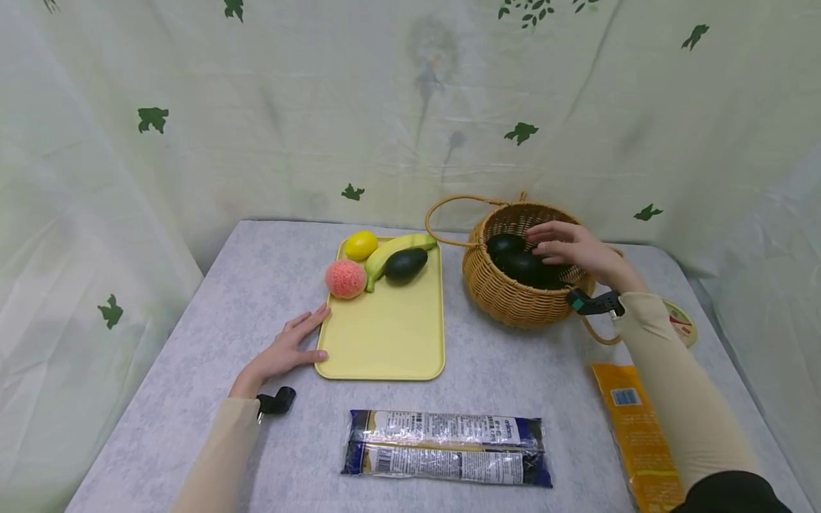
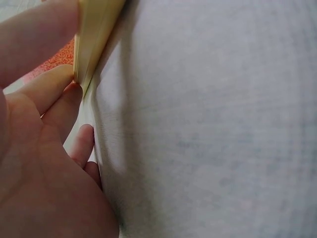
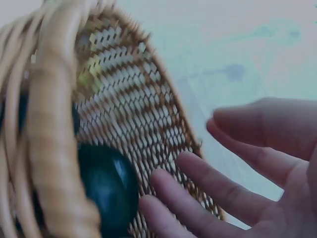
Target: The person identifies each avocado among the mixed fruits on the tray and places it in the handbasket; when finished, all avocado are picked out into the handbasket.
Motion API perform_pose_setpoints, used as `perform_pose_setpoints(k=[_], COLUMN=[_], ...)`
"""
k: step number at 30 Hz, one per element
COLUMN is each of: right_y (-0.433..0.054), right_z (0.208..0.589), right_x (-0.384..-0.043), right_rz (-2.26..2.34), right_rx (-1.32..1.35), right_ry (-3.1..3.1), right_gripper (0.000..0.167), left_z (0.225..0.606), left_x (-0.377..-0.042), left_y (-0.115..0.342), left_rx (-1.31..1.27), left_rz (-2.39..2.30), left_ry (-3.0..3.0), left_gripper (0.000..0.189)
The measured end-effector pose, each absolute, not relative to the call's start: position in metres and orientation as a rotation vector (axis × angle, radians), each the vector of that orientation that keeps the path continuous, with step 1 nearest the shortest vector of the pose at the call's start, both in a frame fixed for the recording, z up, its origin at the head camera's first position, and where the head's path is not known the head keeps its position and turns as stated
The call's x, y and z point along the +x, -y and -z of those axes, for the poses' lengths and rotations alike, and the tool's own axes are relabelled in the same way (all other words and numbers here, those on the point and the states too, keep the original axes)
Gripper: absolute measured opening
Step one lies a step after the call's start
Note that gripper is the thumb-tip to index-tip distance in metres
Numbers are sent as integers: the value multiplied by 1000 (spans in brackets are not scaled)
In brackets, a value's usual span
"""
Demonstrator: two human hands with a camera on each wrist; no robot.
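Note:
My left hand rests at the left edge of a yellow tray, its fingers and thumb extended along the rim. On the tray's far half lie a lemon, a banana, a dark green avocado and a pinkish, rough-skinned round fruit. My right hand is over the mouth of a wicker basket, fingers loosely spread with nothing gripped. Inside the basket are dark, glossy avocados; in the right wrist view, one avocado sits close beside my fingertips.
Two long, dark blue and clear packages lie side by side at the front. An orange packet lies under my right forearm, with a round tin partly hidden behind it. The basket's handle leans toward the tray. A patterned curtain hangs behind.

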State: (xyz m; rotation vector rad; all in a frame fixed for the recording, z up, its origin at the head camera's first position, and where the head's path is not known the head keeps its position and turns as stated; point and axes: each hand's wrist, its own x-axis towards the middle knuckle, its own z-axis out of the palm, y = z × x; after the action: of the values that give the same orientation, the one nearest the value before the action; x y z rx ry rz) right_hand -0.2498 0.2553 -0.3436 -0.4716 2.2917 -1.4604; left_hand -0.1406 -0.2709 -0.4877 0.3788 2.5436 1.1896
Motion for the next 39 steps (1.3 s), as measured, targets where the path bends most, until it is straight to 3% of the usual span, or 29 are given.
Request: perform_pose_setpoints(k=[10,22,39], right_y=[-228,-149,-80], right_z=[336,329,386], right_x=[-241,-232,-247], right_rz=[1755,1739,1680], right_rx=[-487,-670,-641], right_ry=[-2111,-1988,-1972], right_gripper=[42,40,47], left_z=[487,487,485], left_x=[-140,-140,-140], left_y=[270,270,270], left_rx=[382,384,392], left_rz=[-1190,-1184,-1192], left_ry=[-2542,-2550,-2545], left_gripper=[86,86,85])
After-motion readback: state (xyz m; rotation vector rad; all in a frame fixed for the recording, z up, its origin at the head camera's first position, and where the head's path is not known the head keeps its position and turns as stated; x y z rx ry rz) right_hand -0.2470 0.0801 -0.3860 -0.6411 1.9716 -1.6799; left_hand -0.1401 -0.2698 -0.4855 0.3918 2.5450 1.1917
